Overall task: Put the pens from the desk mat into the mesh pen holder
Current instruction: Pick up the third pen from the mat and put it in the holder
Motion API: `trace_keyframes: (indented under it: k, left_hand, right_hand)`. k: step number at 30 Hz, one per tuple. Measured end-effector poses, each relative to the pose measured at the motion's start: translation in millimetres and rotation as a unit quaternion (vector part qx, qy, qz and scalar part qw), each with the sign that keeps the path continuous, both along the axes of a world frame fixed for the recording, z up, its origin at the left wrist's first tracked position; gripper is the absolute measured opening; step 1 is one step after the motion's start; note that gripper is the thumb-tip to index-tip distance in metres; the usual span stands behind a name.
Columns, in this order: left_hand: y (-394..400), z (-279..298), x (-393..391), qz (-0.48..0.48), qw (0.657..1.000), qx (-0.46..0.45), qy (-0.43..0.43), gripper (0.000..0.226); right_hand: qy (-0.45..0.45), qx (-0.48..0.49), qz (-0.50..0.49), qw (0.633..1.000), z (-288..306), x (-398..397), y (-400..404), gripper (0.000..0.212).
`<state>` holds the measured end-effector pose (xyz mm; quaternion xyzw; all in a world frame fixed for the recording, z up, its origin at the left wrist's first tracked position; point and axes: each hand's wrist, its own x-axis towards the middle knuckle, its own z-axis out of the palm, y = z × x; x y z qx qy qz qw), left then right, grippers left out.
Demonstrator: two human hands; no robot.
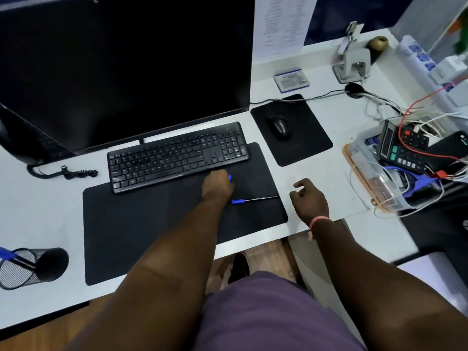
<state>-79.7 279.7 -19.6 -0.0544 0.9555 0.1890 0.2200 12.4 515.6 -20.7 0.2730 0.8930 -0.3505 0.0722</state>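
Mid-task: left hand [218, 184] clamped on one pen [230, 177], another pen [254, 199] on the desk mat [141, 231], one blue-capped pen [7, 253] already in the lower-left mesh pen holder [30, 268]; right hand [309, 198] loosely curled, empty.

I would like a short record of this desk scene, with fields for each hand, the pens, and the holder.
left hand: left hand closed on a blue-capped pen over the black desk mat, near the black keyboard
right hand: right hand empty, fingers loosely curled, at the mat's right edge
pen left on mat: thin dark pen with blue cap, lying flat
holder: black mesh pen holder at far left, a blue pen already inside
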Motion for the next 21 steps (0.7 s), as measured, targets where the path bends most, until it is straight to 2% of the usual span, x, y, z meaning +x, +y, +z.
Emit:
trace_keyframes:
  k: [9, 13, 17, 21]
  left_hand:
    - [-5.1, 10.4, 4.9, 0.006, 1.0, -0.015, 0.023, 0.024]
    - [-41.1, 22.2, 10.3, 0.045, 0.996, 0.051, 0.051, 0.023]
    - [-98.5, 37.3, 24.7, 0.103, 0.979, 0.142, 0.107, 0.015]
    - [-159.8, 56.3, 47.2, 0.132, 0.962, 0.171, 0.169, 0.017]
  right_hand:
    - [-0.002, 0.009, 0.012, 1.0, 5.7, 7.1, -15.9, 0.018]
    - [-0.008, -0.003, 0.039, 0.999, 8.1, 6.5, -41.0, 0.015]
    - [-0.007, 0.003, 0.077, 0.997, 13.6, 4.7, -78.0, 0.019]
    - [0.004, 0.001, 0.116, 0.993, 20.7, 6.1, -120.0, 0.021]
